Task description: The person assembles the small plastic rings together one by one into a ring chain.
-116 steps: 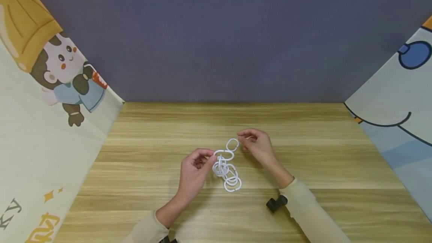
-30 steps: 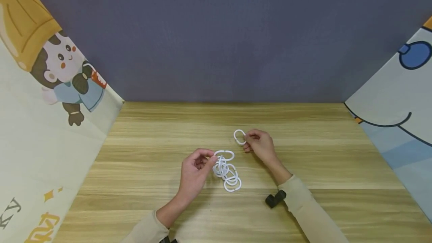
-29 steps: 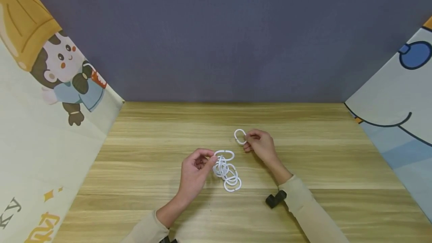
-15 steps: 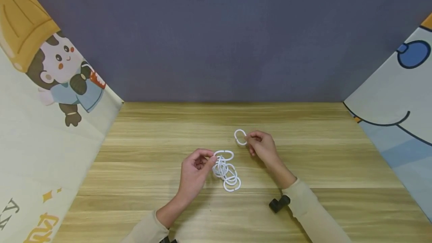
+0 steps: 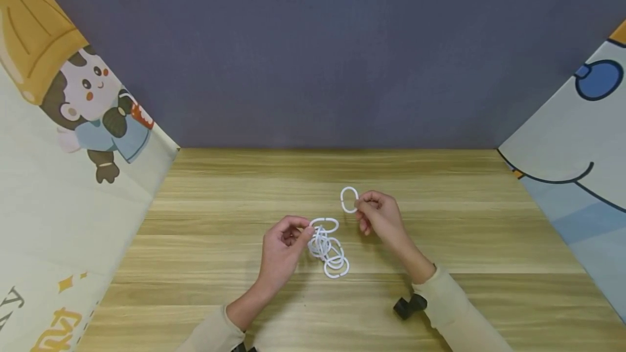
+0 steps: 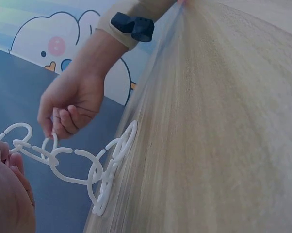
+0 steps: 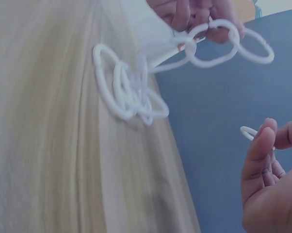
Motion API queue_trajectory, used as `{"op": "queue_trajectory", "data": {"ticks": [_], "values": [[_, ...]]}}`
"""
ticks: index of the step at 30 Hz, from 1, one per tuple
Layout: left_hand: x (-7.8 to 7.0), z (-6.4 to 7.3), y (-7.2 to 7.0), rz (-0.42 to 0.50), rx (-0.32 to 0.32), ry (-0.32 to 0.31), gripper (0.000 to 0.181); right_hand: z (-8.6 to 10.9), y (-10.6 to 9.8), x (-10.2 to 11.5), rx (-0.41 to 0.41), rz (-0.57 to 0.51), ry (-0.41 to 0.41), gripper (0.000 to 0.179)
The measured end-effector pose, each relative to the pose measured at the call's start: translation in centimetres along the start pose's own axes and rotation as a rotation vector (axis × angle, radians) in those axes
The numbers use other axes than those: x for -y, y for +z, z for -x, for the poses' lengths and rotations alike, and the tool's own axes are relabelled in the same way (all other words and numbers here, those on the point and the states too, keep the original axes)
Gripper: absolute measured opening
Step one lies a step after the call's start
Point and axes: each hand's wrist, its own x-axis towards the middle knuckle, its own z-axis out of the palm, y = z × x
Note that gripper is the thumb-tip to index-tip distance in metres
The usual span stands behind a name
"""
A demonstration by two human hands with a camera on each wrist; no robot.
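A chain of white plastic C-shaped links [image 5: 320, 244] is heaped on the wooden table, its upper end raised. My left hand [image 5: 283, 246] pinches a link [image 5: 325, 219] at that end between thumb and index finger. Up and to the right, my right hand [image 5: 383, 215] pinches a single white link [image 5: 349, 188], apart from the chain. In the right wrist view only the tip of this loose link [image 7: 247, 132] shows past the fingers. The left wrist view has the chain's links [image 6: 71, 178] hanging down from my left hand [image 6: 12, 194] to the tabletop.
A wood-grain tabletop [image 5: 220, 265] lies beneath both hands. Behind it rises a dark grey-blue panel [image 5: 313, 58]. Cartoon-printed panels stand at the left [image 5: 88, 205] and right [image 5: 552, 140]. A black camera [image 5: 409, 306] sits on the right wrist.
The loose link was by the chain's far end, with my right hand beside it; now that hand holds it, farther up and right. My left hand has stayed in place.
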Motion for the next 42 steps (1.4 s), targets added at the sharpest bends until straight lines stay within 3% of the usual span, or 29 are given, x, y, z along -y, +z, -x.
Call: {"op": "queue_trajectory", "data": {"ticks": [9,22,33,42], "values": [[0.0,0.0,0.0,0.006,-0.001,0.001,0.010,1.7,0.5,1.6,0.041,-0.085,-0.072,0.011],[0.1,0.0,0.0,0.023,0.000,0.012,0.009,4.0,1.3,3.1,0.182,-0.147,-0.183,0.022],[0.2,0.0,0.1,0.020,0.009,0.049,0.009,4.4,2.2,2.7,0.231,-0.113,-0.152,0.022],[0.2,0.0,-0.1,0.018,0.006,0.021,0.010,4.4,2.1,2.5,0.244,-0.082,-0.134,0.020]]}}
